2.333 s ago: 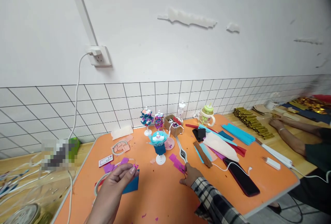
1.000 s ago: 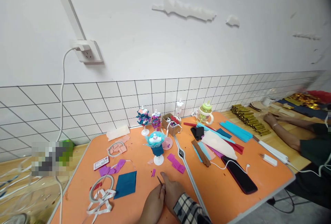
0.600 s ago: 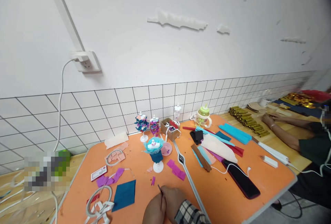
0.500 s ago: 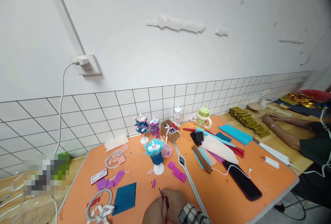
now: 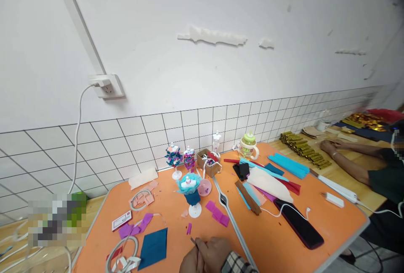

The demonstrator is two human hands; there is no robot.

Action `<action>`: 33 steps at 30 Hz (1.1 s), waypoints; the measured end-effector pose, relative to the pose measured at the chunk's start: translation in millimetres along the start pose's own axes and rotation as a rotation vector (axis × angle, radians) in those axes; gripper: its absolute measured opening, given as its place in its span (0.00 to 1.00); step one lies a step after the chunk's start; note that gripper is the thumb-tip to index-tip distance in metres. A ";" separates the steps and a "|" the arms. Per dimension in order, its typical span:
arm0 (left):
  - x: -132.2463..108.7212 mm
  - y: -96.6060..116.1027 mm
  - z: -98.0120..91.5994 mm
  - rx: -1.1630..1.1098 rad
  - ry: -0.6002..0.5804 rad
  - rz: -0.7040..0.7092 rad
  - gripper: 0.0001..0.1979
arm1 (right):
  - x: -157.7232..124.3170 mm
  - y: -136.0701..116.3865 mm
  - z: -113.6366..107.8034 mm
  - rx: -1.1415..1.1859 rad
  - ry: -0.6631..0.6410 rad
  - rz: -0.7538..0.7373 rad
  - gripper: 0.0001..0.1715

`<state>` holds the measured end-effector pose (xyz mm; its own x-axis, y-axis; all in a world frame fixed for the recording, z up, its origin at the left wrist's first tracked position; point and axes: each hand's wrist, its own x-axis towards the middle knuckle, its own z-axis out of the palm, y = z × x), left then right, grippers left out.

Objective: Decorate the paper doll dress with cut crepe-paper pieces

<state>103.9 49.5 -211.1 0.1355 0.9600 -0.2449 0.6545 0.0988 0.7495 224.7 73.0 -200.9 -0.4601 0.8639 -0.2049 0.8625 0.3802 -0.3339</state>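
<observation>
At the bottom centre of the table my left hand point(image 5: 190, 262) and my right hand point(image 5: 216, 251) are pressed together, fingers closed. A thin dark pointed tool point(image 5: 192, 240) sticks out from my right hand's fingers; its kind is hidden. Whatever my left hand grips is covered. Just beyond lies a small magenta strip point(image 5: 189, 228). Further back stands a small white dress-form figure point(image 5: 193, 198) wrapped in teal and light-blue crepe paper. Folded magenta paper point(image 5: 217, 213) lies to its right, and a teal paper square point(image 5: 153, 248) is left of my hands.
Tape rolls point(image 5: 111, 260), purple paper point(image 5: 139, 226) and a small flat box point(image 5: 121, 221) lie left. Two decorated figures point(image 5: 173, 155), a cardboard box point(image 5: 208, 166) and a lidded cup point(image 5: 248, 146) stand behind. Paper strips point(image 5: 268, 186) and a phone point(image 5: 298, 223) are right, near another person's arms point(image 5: 347, 155).
The view has tilted slightly upward, so the table things sit a little lower. My hands stay together, and the pointed tip has shifted slightly left, closer to the small magenta strip.
</observation>
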 end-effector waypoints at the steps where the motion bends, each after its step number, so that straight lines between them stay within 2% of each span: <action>1: 0.4 -1.4 0.5 -0.018 0.015 0.014 0.22 | 0.9 0.2 -0.6 -0.003 0.006 -0.008 0.30; 5: -1.1 -3.8 -1.7 -0.064 0.060 0.103 0.24 | 0.7 1.0 -3.3 0.026 0.052 -0.013 0.20; 11: -8.3 -0.9 -3.1 -0.082 0.053 0.162 0.21 | -9.5 4.3 -10.5 0.149 0.077 -0.066 0.25; 16: -7.4 -6.8 1.8 -0.122 0.040 0.158 0.21 | -16.8 5.7 -6.5 0.357 0.113 -0.037 0.12; 18: -6.9 -11.0 2.6 -0.131 0.043 0.143 0.21 | -16.9 3.9 1.7 0.448 0.116 0.003 0.14; 21: -9.1 -12.0 3.1 -0.144 0.048 0.124 0.22 | -16.2 1.3 15.7 0.579 0.128 0.078 0.25; 23: -12.6 -8.0 4.3 -0.144 0.052 0.112 0.23 | -17.2 1.8 21.5 0.649 0.141 0.113 0.29; 26: -16.2 -0.8 6.3 -0.139 0.046 0.105 0.23 | -23.8 6.9 23.2 0.713 0.147 0.122 0.30; 29: -11.6 -2.2 1.1 -0.131 0.056 0.072 0.24 | -36.5 13.2 23.1 0.710 0.115 0.104 0.31; 33: -0.3 -15.7 -17.7 -0.114 0.099 0.014 0.24 | -54.0 13.3 28.8 0.629 0.040 0.110 0.23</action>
<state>80.4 52.3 -211.9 0.0664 0.9820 -0.1768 0.5636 0.1093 0.8188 255.0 22.0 -220.8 -0.3573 0.9031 -0.2383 0.6104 0.0327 -0.7914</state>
